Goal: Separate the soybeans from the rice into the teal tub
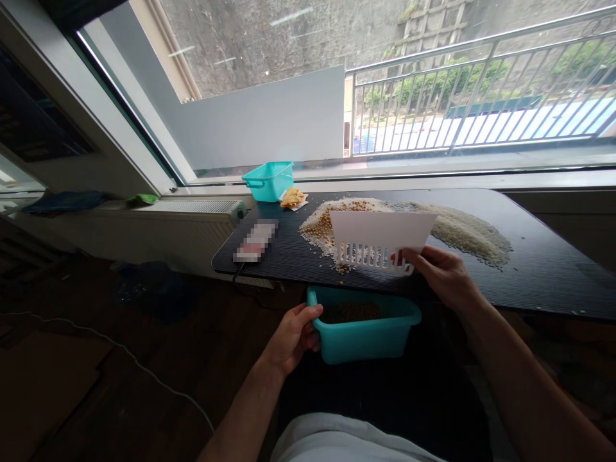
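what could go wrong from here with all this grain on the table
Stray grains lie close to the front edge of the table, so some might fall and miss the teal bin below.

The left hand grips that bin at one end, so it could tilt and spill its contents.

The mixed pile sits close beside the pale pile; a wide sweep could blend them.

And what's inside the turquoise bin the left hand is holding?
Dark brownish grains lie inside the turquoise bin. Its near side hides how deep they go; anything beneath their top layer can't be seen.
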The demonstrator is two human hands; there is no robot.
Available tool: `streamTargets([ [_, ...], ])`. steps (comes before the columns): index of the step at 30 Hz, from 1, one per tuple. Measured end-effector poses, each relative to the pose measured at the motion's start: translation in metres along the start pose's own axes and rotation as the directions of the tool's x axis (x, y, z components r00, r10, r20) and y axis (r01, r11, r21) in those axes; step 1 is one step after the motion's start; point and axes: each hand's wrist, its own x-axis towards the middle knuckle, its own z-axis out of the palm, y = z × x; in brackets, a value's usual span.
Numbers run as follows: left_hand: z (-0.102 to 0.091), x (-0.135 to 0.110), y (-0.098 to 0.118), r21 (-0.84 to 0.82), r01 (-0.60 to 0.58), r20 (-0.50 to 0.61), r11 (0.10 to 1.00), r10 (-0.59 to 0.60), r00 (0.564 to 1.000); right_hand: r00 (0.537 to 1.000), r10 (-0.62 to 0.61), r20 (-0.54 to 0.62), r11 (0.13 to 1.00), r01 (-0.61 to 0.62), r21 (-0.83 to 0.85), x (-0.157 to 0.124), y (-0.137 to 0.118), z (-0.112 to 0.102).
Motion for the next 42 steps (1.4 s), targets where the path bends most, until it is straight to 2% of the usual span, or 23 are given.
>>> streamTargets([
  [7,0.0009,-0.0015,0.0006,-0.004,0.000,-0.009,1.000,0.000,1.000,1.000,0.008,0.017,1.000,-0.009,0.025,-0.0032,-0.0061,-0.0022],
  [13,0.0020,-0.0018,0.0013,-0.007,0.002,-0.010,1.000,-0.002,1.000,1.000,-0.002,-0.007,1.000,0.002,-0.009,-0.0029,-0.0041,-0.0024],
  [17,0.0016,-0.0013,0.0011,-0.002,0.005,-0.014,1.000,-0.005,1.000,1.000,0.025,0.001,1.000,-0.025,0.007,-0.0027,-0.0036,-0.0030],
  [25,0.0009,-0.0001,0.0002,-0.002,0.006,-0.006,1.000,-0.006,1.000,1.000,0.002,0.020,1.000,-0.002,-0.005,-0.0003,0.0022,-0.0003],
  [34,0.0009,0.0010,-0.0005,-0.001,0.011,-0.002,1.000,-0.011,1.000,1.000,0.016,0.020,1.000,-0.016,0.015,-0.0015,-0.0050,-0.0022],
  [42,0.0034,0.0010,0.0008,-0.009,0.015,-0.010,1.000,-0.015,1.000,0.997,0.000,0.074,1.000,0.002,-0.029,0.0007,-0.0002,0.0018],
])
